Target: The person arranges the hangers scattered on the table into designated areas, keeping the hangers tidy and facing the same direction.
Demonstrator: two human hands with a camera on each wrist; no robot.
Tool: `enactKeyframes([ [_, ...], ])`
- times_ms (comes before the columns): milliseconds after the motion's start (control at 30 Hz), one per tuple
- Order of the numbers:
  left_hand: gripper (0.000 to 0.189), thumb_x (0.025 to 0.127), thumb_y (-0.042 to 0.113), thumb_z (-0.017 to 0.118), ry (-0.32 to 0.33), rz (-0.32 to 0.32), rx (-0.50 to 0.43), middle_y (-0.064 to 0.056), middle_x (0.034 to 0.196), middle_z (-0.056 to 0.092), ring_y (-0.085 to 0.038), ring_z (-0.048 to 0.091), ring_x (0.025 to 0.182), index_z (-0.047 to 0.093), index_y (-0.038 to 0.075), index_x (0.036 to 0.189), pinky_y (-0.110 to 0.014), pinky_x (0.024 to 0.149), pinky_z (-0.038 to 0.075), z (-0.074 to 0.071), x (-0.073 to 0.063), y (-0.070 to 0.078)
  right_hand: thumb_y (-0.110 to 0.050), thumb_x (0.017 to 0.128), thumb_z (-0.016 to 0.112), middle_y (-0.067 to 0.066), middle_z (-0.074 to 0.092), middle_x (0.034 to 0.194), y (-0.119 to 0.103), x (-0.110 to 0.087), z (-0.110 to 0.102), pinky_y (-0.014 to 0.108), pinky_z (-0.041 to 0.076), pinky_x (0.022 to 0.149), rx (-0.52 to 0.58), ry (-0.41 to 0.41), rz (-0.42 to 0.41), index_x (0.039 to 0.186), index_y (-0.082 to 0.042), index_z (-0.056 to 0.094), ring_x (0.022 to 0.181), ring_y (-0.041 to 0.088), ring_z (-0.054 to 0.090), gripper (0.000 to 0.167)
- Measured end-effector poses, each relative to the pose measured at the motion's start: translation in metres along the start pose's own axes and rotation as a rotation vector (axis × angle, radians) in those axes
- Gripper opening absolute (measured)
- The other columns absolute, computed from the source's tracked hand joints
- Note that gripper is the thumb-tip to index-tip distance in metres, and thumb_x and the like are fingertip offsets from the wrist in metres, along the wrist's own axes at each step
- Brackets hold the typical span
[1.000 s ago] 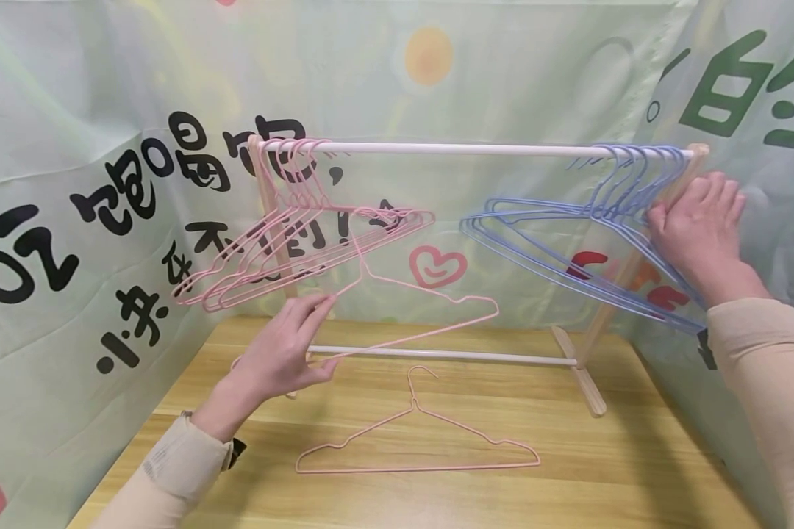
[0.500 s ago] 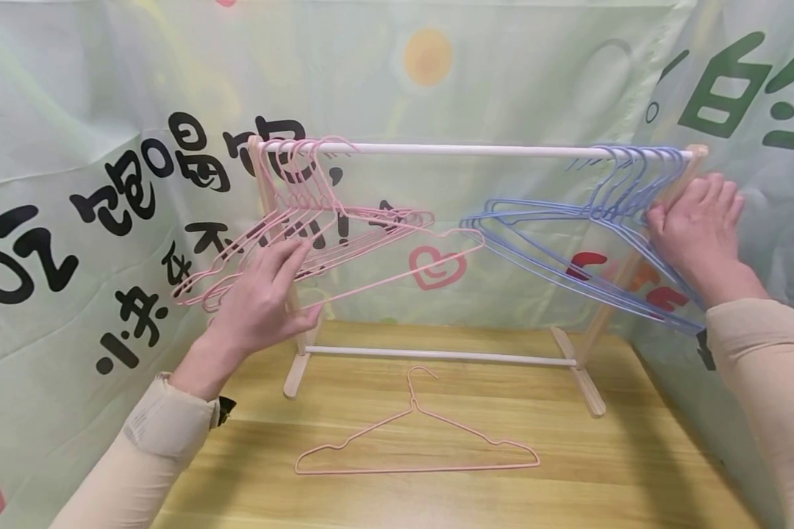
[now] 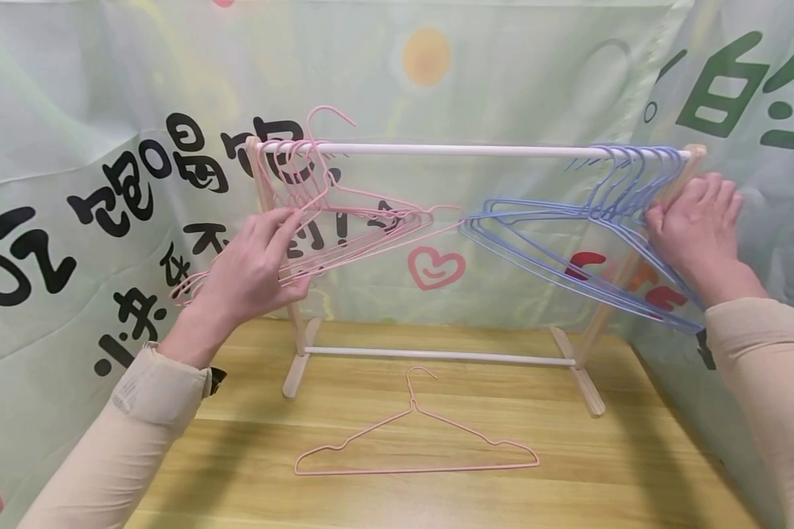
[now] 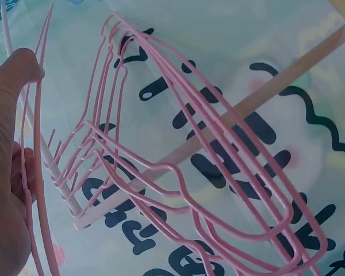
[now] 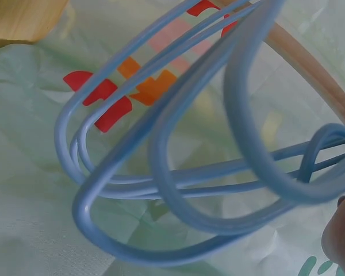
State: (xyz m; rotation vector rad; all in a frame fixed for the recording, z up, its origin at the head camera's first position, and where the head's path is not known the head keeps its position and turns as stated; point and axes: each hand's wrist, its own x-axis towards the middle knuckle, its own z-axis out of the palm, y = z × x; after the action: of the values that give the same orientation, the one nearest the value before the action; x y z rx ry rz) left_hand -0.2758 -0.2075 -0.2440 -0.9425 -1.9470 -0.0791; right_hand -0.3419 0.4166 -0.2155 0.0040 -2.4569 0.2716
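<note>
In the head view, my left hand (image 3: 248,264) holds a pink wire hanger (image 3: 328,108) near its left shoulder, fingers above and thumb below. The hanger's hook stands above the white rail (image 3: 450,149) of the rack. Several other pink hangers (image 3: 426,218) hang at the rail's left end, behind and beside this hand. My right hand (image 3: 698,235) grips the rack's right wooden post (image 3: 612,301) near the top, beside several blue hangers (image 3: 598,211). In the right wrist view, those blue wires fill the middle, and only a bit of the hand shows at the right edge.
One more pink hanger (image 3: 413,404) lies flat on the wooden table (image 3: 569,477), in front of the rack. A white lower bar (image 3: 437,355) joins the rack's feet. Printed cloth (image 3: 529,81) surrounds the table at the back and sides.
My left hand has moved up and to the left with the pink hanger, and its hook has risen from below the rail to above it. The right hand stays on the post.
</note>
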Motion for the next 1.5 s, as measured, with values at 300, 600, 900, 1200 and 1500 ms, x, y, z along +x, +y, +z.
enactKeyframes([
  [300,0.091,0.066,0.019,0.089,-0.039,-0.004,0.032,-0.03,0.131,0.057,-0.044,0.055,0.101,0.051,-0.011,0.143,-0.051,0.082,0.052,0.002,0.005,-0.004,-0.02,0.097,0.039,0.036,0.024,0.105,0.0,0.001,-0.001,0.068,0.017,0.092,0.001,-0.001,0.002,0.107,0.02,0.032,0.105,0.055,0.022,0.042],
  [600,0.095,0.066,0.019,0.094,-0.089,0.015,0.049,-0.031,0.137,0.055,-0.046,0.057,0.115,0.05,-0.013,0.144,-0.054,0.098,0.053,0.01,0.0,-0.003,-0.02,0.097,0.04,0.035,0.024,0.103,0.001,0.001,0.0,0.068,0.017,0.092,-0.007,-0.008,-0.002,0.106,0.02,0.032,0.103,0.055,0.022,0.041],
  [900,0.089,0.067,0.015,0.092,-0.092,0.034,0.095,-0.032,0.135,0.056,-0.047,0.056,0.122,0.051,-0.015,0.14,-0.053,0.108,0.047,0.019,-0.008,-0.003,-0.02,0.096,0.041,0.036,0.025,0.104,0.001,0.001,0.0,0.068,0.017,0.092,-0.004,0.008,-0.004,0.106,0.02,0.032,0.103,0.056,0.022,0.042],
  [1200,0.088,0.069,0.016,0.091,-0.097,0.045,0.114,-0.032,0.135,0.057,-0.047,0.058,0.116,0.051,-0.015,0.141,-0.054,0.102,0.051,0.025,-0.014,-0.004,-0.019,0.096,0.041,0.036,0.025,0.104,0.001,0.0,0.001,0.068,0.017,0.092,0.001,0.01,0.0,0.106,0.02,0.033,0.103,0.056,0.023,0.042],
  [1500,0.093,0.068,0.016,0.093,-0.108,0.025,0.121,-0.032,0.138,0.054,-0.048,0.058,0.113,0.048,-0.014,0.143,-0.054,0.099,0.051,0.033,-0.022,-0.006,-0.02,0.096,0.04,0.036,0.025,0.105,0.002,0.0,0.001,0.069,0.016,0.093,0.006,0.017,-0.008,0.106,0.02,0.032,0.106,0.056,0.022,0.042],
])
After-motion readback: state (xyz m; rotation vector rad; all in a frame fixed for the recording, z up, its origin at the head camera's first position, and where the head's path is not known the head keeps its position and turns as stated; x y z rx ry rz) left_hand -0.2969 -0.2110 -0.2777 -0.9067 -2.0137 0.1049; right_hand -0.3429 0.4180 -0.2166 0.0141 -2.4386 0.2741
